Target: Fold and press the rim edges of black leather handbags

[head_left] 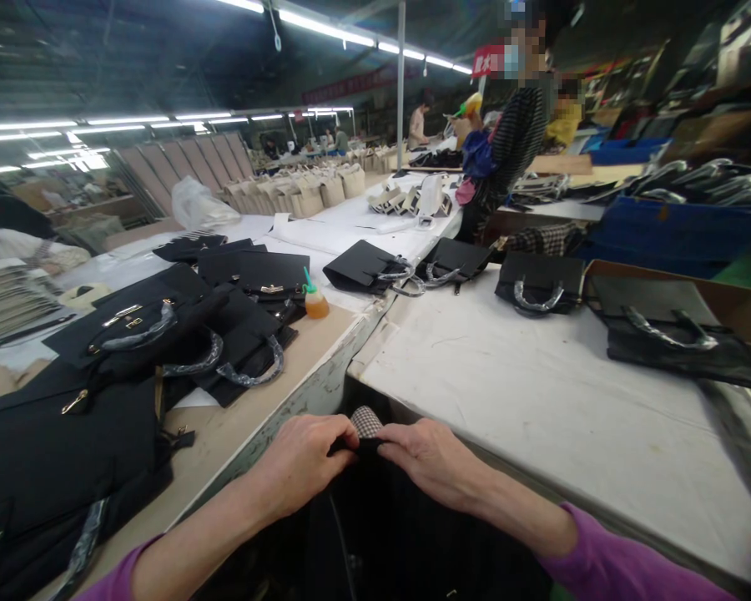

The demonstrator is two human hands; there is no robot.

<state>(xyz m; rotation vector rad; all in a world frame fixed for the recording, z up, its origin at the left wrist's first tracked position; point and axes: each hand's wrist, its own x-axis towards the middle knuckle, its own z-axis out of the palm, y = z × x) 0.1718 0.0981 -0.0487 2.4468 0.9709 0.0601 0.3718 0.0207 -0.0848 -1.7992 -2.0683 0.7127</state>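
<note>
My left hand (300,467) and my right hand (429,459) meet low in the middle of the view, in the gap between two tables. Both pinch a black piece with a small checked fabric end (366,421) that sticks up between my fingers. The rest of the black piece (375,534) hangs down below my hands into shadow. Purple sleeves cover both my arms.
Black handbags (163,342) with wrapped handles are piled on the left table, beside an orange glue bottle (316,300). More black bags (541,284) lie on the white-covered right table (538,401), one in a cardboard box (735,313). A person in a striped top (513,142) stands behind.
</note>
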